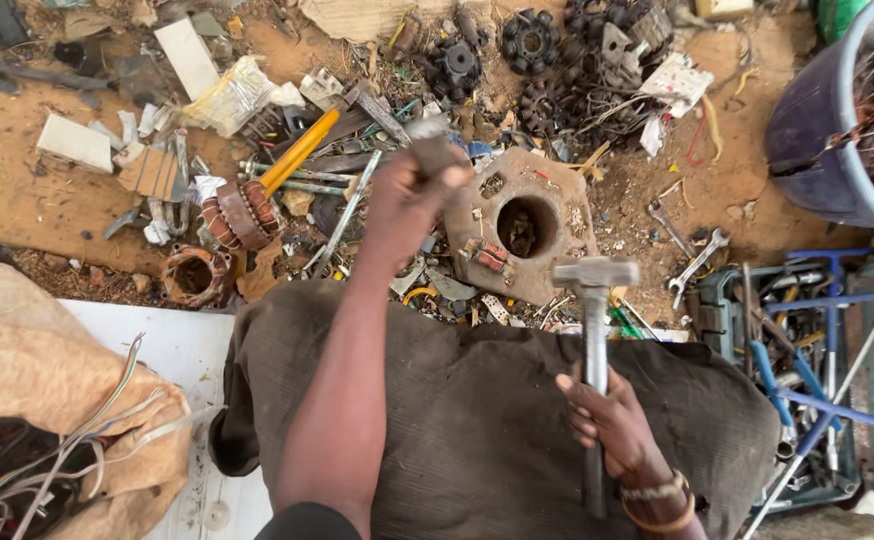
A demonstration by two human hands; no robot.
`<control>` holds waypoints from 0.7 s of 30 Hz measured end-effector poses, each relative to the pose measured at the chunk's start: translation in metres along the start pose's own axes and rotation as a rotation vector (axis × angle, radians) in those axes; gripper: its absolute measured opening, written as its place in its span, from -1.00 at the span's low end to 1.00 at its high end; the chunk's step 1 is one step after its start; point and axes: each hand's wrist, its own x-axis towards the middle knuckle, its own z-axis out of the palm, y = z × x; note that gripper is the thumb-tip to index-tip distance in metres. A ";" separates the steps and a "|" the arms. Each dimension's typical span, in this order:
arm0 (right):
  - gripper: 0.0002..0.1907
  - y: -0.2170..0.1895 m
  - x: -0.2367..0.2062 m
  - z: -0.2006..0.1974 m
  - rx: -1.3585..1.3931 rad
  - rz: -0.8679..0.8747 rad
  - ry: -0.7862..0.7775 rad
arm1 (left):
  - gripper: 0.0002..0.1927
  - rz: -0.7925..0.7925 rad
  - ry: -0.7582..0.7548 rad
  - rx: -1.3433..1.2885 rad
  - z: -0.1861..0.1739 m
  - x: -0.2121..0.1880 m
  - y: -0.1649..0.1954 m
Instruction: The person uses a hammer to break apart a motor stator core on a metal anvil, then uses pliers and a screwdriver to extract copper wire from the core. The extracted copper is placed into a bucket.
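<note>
My left hand [409,198] reaches forward, closed around a short grey metal chisel [431,148] held at the left edge of a rusty metal housing [557,190] with a round hole in its middle. My right hand [612,425] grips the handle of an all-metal hammer. The hammer's head [595,272] is raised near the housing's front edge, apart from the chisel. Both arms stretch over a dark cloth [477,410] across my lap.
Scrap covers the sandy ground: a copper-wound stator [242,215], a yellow-handled tool [299,150], black toothed rotors [530,40], a wrench [699,262]. A blue tub [817,140] of scrap and a tray of blue tools [807,350] stand right. A sack with wires [47,400] lies left.
</note>
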 end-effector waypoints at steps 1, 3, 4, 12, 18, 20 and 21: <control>-0.77 0.003 0.009 -0.002 0.027 0.044 -0.037 | -0.78 -0.071 0.077 0.054 -0.006 0.003 -0.001; -0.78 0.008 0.020 -0.007 0.084 0.133 -0.105 | -0.75 -0.192 0.197 0.302 -0.016 0.006 -0.003; -0.78 0.010 0.024 -0.010 0.087 0.160 -0.094 | -0.73 -0.238 0.242 0.496 -0.019 0.007 -0.005; -0.76 0.016 0.034 -0.015 -0.001 0.194 -0.021 | -0.68 0.054 0.240 1.089 0.007 0.004 -0.014; -0.75 0.024 0.036 -0.013 -0.046 0.180 -0.033 | -0.48 0.486 -0.355 1.139 0.040 -0.015 -0.034; -0.75 0.026 0.038 -0.011 -0.045 0.175 0.002 | -0.58 0.244 -0.445 1.207 0.043 -0.019 -0.039; -0.75 0.027 0.038 -0.010 -0.046 0.178 0.013 | -0.59 0.246 -0.460 1.188 0.042 -0.021 -0.041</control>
